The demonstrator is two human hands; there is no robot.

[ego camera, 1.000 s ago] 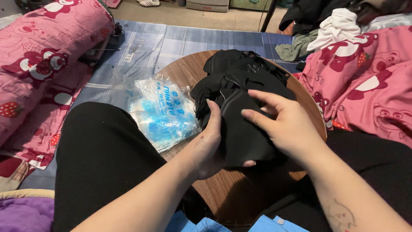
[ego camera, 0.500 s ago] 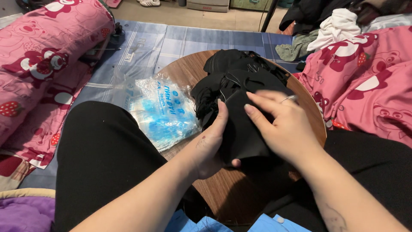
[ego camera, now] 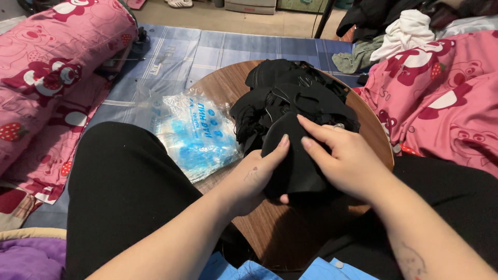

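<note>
1. A person seated on the floor works at a round wooden tabletop, both hands closed on one black fabric piece at its near side.
2. The left hand cups the piece from below and from the left, thumb up along its edge; the right hand lies across the top, fingers spread and pressing down. Neither hand is free.
3. Just behind the held piece, a loose heap of black fabric items covers the far half of the tabletop, touching the piece the hands grip.
4. A crinkled clear plastic bag with blue print lies at the tabletop's left edge, partly hanging over a blue checked mat.
5. Pink patterned bedding flanks the scene on both sides; a white garment sits at upper right.
6. Risk, as judged from this view: the heap sits close to the rim and against the gripped piece, so a pull on that piece could drag neighbours off the edge. Black on black also makes it easy to catch two layers at once.
</note>
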